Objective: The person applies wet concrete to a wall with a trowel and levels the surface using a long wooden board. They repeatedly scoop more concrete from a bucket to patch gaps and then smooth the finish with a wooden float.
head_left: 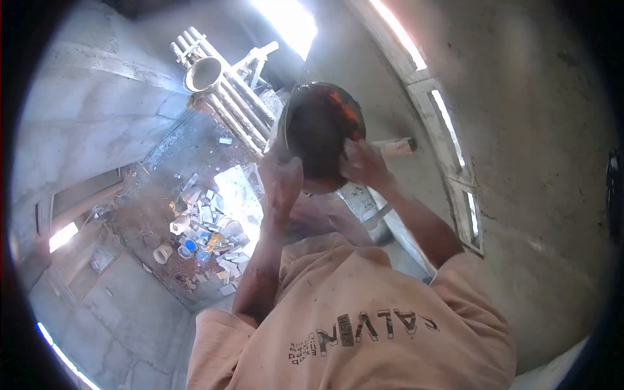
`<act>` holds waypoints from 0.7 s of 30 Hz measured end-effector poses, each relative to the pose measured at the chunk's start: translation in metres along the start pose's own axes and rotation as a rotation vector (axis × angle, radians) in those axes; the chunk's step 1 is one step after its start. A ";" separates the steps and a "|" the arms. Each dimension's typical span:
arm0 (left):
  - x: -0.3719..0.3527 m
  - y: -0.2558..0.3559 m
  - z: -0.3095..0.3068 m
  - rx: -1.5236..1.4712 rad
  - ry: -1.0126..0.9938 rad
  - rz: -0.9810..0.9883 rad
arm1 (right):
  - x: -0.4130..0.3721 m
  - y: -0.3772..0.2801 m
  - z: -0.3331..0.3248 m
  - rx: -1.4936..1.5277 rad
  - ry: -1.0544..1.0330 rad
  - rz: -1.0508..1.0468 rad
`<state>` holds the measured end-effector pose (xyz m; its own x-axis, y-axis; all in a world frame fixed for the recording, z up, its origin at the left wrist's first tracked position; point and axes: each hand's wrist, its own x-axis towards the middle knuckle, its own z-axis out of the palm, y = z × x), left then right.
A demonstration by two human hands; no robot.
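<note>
Both of my hands grip the rim of a dark round pan [318,133], which is tilted so that its inside faces me. Orange-red patches mark its upper right inner wall; what it contains, if anything, is too dark to make out. My left hand [282,182] closes on the near left part of the rim. On the right side, my right hand [365,164] has its fingers curled over the edge. A pale round container [203,74] rests on a platform of tied poles [237,107] beyond the pan.
Far below on the left lies a heap of rubble and litter [211,221], with a blue bucket [188,247] and a pale bucket [162,253] beside it. Grey plastered walls [104,104] surround the space. A pole end [398,147] juts out right of the pan.
</note>
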<state>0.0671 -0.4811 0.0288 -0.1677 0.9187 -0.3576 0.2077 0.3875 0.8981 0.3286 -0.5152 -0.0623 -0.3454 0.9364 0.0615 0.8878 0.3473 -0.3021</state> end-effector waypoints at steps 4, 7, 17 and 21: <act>0.000 -0.009 -0.010 -0.146 0.036 0.102 | 0.017 -0.058 -0.075 0.303 -0.274 0.538; 0.028 -0.028 -0.021 -0.151 0.035 0.121 | 0.059 -0.066 -0.119 0.124 -0.197 0.530; 0.030 -0.049 -0.091 -0.378 0.242 -0.110 | 0.188 -0.092 -0.310 -0.001 -0.103 0.146; 0.031 -0.092 -0.126 -0.370 0.362 -0.173 | 0.225 -0.114 -0.356 0.381 -0.238 0.118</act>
<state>-0.0791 -0.4986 -0.0328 -0.5044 0.7336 -0.4555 -0.1946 0.4174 0.8877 0.2584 -0.3267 0.3247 -0.3486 0.9155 -0.2006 0.7653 0.1545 -0.6249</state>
